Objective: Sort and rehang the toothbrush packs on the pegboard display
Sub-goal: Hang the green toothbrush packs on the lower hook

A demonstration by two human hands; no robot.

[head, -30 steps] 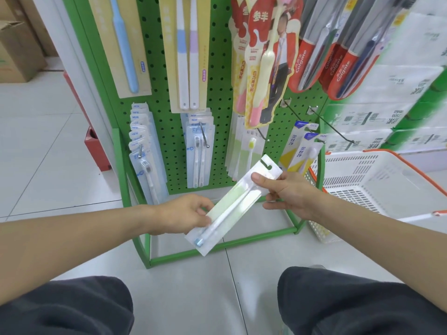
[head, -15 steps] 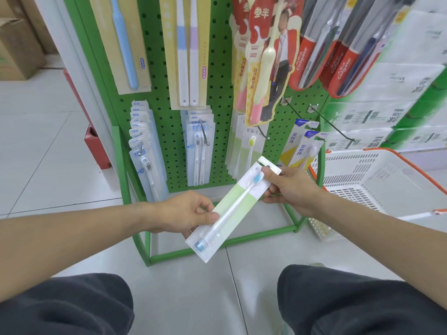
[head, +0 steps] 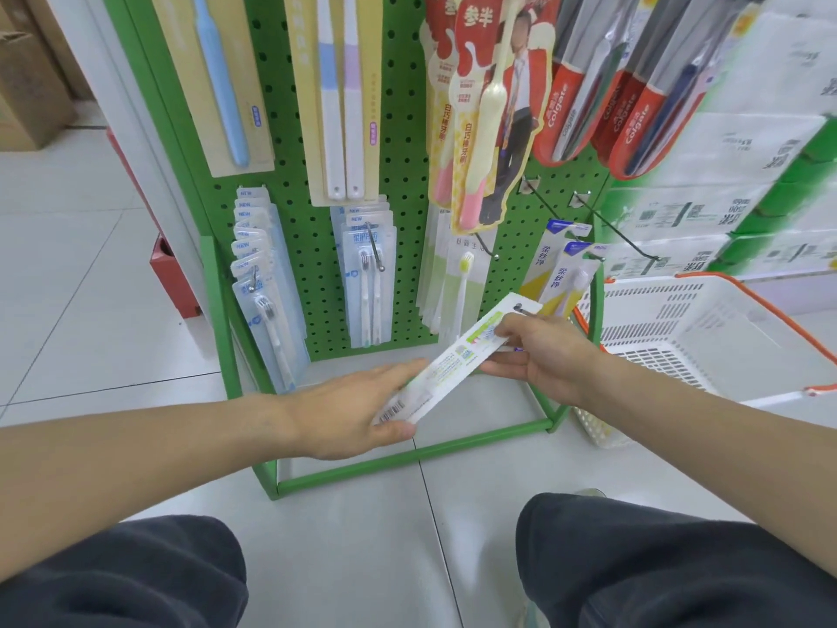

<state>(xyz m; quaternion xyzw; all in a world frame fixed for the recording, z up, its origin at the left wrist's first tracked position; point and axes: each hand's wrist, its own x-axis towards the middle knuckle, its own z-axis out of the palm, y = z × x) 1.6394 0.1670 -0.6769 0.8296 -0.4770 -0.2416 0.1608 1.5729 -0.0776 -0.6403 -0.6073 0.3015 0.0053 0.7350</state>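
My left hand (head: 362, 412) and right hand (head: 539, 351) pinch the toothbrush pack (head: 453, 360) below the pegboard (head: 407, 174) — I'd line its hole squarely with a matching hook.

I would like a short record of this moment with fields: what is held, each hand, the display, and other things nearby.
held item: toothbrush pack, tilted, printed back with barcode facing the camera
left hand: left hand grips the lower barcode end
right hand: right hand pinches the upper end, near the hang hole
display: green pegboard with hanging packs; two bare hooks at lower right
matching packs: row with a yellow-green brush just above the held pack
nearby: white basket with orange rim, at right on the floor
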